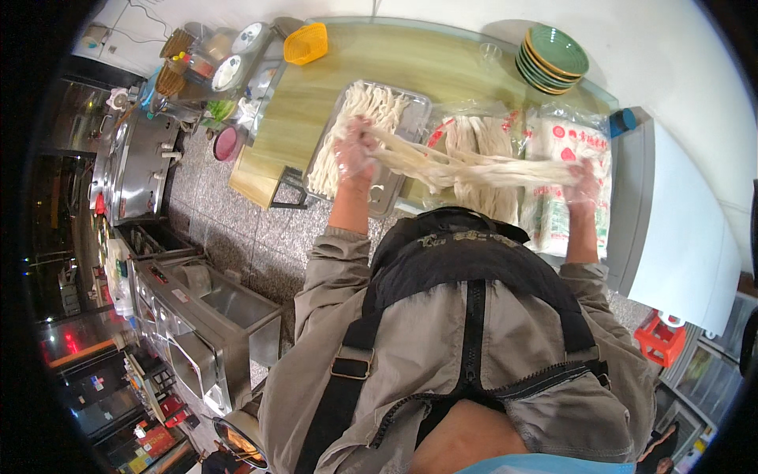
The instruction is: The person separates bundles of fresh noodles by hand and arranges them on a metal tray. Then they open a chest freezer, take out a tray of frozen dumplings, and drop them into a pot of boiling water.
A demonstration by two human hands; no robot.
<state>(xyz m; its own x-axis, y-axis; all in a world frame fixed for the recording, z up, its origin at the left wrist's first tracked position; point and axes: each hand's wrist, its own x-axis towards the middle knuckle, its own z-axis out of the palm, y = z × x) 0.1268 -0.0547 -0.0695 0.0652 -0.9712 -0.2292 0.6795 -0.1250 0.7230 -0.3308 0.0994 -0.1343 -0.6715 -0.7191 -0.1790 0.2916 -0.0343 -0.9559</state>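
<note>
A long bundle of pale noodles (438, 169) is stretched between my hands above the table. My left hand (355, 151), in a clear plastic glove, grips one end over the metal tray (408, 118), where bundles of white noodles (373, 101) lie in rows. My right hand (581, 181), also gloved in clear plastic, holds the other end over a plastic noodle bag (577, 139) with red print. Between them, more noodle hanks (479, 139) lie in an opened clear bag.
Stacked green plates (553, 56), a clear cup (490, 52) and a yellow basket (305, 44) stand along the back of the wooden-topped table (408, 50). A white cabinet (681, 207) flanks the right side. Left lie a pink bin (226, 144) and steel kitchen units (195, 308).
</note>
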